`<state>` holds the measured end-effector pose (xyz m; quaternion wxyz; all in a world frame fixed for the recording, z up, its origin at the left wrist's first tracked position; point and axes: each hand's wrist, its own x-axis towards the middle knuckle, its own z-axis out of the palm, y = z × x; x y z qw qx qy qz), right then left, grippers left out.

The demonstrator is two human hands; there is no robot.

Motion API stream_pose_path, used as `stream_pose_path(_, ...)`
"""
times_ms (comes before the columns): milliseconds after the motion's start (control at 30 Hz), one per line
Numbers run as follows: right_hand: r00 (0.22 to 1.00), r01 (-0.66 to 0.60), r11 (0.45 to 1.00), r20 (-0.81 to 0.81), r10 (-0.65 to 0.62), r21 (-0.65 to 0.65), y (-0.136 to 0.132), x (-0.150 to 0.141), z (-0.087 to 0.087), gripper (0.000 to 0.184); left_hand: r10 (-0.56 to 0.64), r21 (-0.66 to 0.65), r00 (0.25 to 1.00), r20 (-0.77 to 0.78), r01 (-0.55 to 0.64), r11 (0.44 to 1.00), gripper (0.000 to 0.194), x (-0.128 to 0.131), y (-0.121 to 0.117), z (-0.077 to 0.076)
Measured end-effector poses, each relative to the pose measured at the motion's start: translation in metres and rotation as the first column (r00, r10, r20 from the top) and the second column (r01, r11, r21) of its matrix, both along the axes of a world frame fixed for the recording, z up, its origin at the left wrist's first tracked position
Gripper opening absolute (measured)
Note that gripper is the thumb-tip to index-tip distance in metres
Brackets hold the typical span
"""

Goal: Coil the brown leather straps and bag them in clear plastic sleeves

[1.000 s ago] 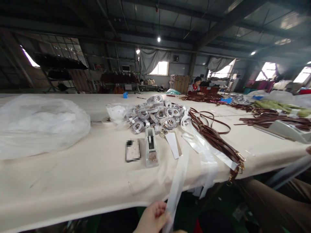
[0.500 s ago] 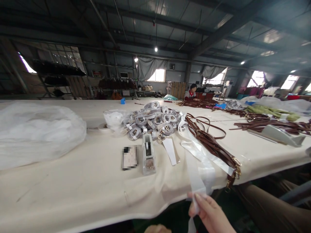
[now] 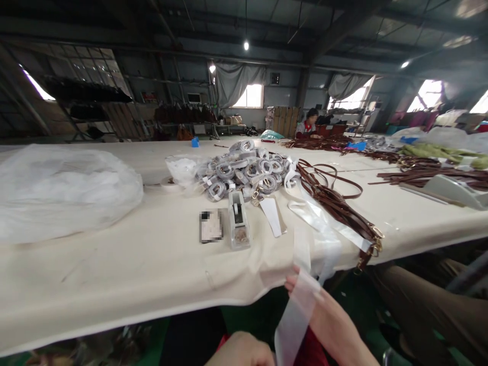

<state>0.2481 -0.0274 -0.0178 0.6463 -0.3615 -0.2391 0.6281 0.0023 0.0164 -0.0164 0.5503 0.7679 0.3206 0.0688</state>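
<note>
A translucent white plastic strip (image 3: 293,320) runs from the table edge down to the bottom of the view. My right hand (image 3: 324,310) is at the table's front edge with its fingers curled behind the strip, which crosses over them. Low in the middle, my left hand (image 3: 242,351) is closed, its knuckles up and its fingertips cut off by the frame. The strip passes right beside it; what it holds is hidden. More white strips (image 3: 320,218) lie on the table beyond my right hand, partly over a bundle of brown leather straps (image 3: 339,213) with gold-coloured clasps.
A tape dispenser (image 3: 239,223) and white card pieces (image 3: 272,216) lie before a heap of coiled, wrapped straps (image 3: 247,170). A big plastic bag (image 3: 68,193) fills the left of the cloth-covered table (image 3: 152,274). Another person (image 3: 307,127) sits at the far end.
The view has tilted down and shifted. My left hand shows more at the bottom. The strip, earlier pinched in my right hand, now spreads wide across its fingers toward my left hand.
</note>
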Motion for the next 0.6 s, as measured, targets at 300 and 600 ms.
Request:
stream_pose_path(300,0.951,-0.105,0.990,0.281,0.128,-0.095,-0.011,-0.019,0.005,0.038,0.209,0.175,0.978,0.006,-0.207,0.963,0.039,0.008,0.002,0.025)
stream_pose_path(600,0.421,-0.604,0.722,0.634,0.648,-0.337,-0.036,-0.075,0.035,0.040,0.552,-0.602,0.819,0.157,-0.364,0.711,0.058,0.017,-0.004,0.016)
